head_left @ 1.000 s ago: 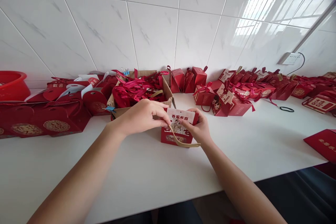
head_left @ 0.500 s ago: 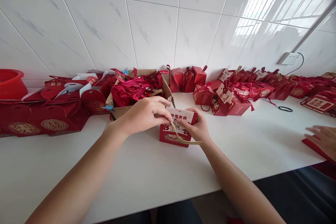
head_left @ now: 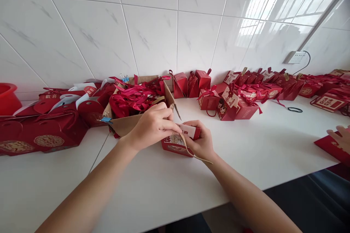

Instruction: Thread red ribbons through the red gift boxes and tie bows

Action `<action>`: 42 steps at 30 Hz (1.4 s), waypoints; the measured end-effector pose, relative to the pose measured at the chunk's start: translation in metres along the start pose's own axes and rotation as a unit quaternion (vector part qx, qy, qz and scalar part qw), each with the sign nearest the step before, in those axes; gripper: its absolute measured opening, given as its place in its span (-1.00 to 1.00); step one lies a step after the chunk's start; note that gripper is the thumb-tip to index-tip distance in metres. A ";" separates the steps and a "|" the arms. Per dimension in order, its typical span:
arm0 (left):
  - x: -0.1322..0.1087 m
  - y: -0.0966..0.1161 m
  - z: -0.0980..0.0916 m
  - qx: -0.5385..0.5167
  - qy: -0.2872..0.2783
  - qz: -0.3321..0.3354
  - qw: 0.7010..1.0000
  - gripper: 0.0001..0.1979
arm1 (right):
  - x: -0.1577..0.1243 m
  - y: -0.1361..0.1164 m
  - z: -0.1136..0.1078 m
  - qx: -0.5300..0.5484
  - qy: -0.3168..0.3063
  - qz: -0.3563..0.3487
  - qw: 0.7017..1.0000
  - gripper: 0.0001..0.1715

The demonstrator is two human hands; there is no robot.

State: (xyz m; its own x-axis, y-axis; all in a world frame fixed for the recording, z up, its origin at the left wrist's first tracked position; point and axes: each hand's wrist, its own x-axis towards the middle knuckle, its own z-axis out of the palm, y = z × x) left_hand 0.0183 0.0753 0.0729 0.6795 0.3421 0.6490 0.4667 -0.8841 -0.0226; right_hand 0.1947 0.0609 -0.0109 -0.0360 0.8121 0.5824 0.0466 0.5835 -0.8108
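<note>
Between my hands, on the white table, is a red gift box (head_left: 176,147) with a pale printed panel on its front, its top leaning toward me. My right hand (head_left: 201,140) grips the box's upper right side, thumb in front. With thumb and fingertips my left hand (head_left: 157,125) pinches a tan ribbon (head_left: 188,149) at the box's top edge; the ribbon's loose end trails down over the right wrist. Just behind my left hand stands an open cardboard box (head_left: 124,125) filled with crimson ribbons (head_left: 133,98).
Red gift boxes (head_left: 46,131) crowd the left, beside a red plastic tub (head_left: 8,98). Finished-looking boxes with bows (head_left: 209,98) line the tiled wall. A black loop (head_left: 295,109) lies at right. Another person's hand (head_left: 341,136) touches a red flat piece (head_left: 329,147) at the right edge.
The gift box has tilted, its printed top tipping toward me, and both hands have lowered slightly with it. The other person's hand has shifted on the red piece. The view has turned slightly.
</note>
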 end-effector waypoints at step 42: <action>-0.025 0.016 0.013 -0.177 0.167 -0.169 0.955 -0.82 | -0.001 -0.004 -0.001 0.107 -0.044 -0.039 0.992 -0.60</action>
State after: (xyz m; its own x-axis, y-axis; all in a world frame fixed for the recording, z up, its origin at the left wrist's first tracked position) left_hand 0.0162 0.0568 0.0461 0.2773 0.5590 0.7814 0.3674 -0.8132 0.4514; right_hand 0.1957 0.0580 -0.0085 -0.1195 0.7554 0.6443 -0.1727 0.6232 -0.7627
